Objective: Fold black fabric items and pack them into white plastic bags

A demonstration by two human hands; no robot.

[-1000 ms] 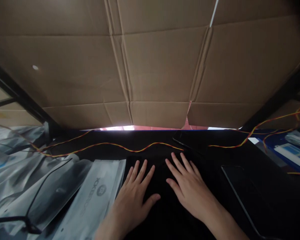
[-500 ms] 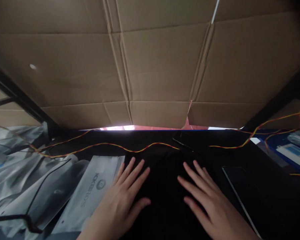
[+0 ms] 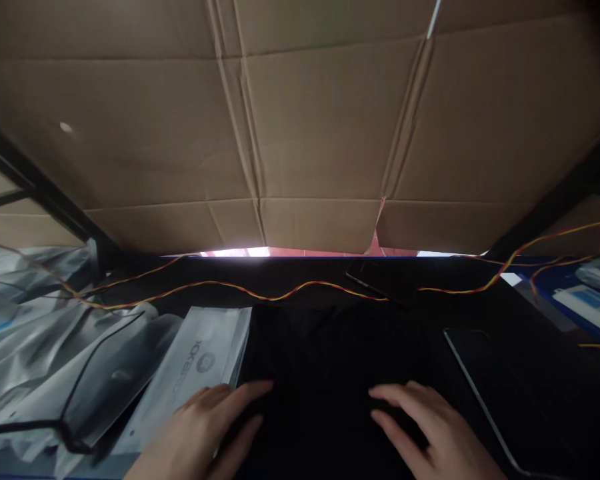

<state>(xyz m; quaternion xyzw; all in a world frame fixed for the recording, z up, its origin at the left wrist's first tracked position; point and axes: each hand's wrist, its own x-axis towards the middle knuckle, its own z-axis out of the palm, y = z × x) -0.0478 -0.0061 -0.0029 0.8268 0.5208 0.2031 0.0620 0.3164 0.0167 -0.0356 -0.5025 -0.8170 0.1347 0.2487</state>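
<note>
A black cloth-like item (image 3: 320, 373) lies on the dark surface between my hands, its outline hard to make out. My left hand (image 3: 200, 427) is at its left side, over the lower part of a stack of frosted plastic bags (image 3: 205, 340) with printed lettering. My right hand (image 3: 430, 427) is at its right side. On each hand the thumb and index finger stand apart with nothing visible between them; the other fingers are mostly hidden. To the right of my right hand lies a dark flat panel with a light edge, like a tablet (image 3: 510, 400).
Crumpled clear plastic bags (image 3: 80, 360) fill the left side, a black cable (image 3: 25, 427) across them. A red-yellow twisted wire (image 3: 220, 285) runs along the back, passing a dark phone-like object (image 3: 380, 280). Folded cardboard (image 3: 320, 133) stands behind. A blue tray (image 3: 555, 280) is at right.
Both hands have drawn back toward me from lying flat with spread fingers, and their fingers are now bent. More of the black item and the bag stack shows.
</note>
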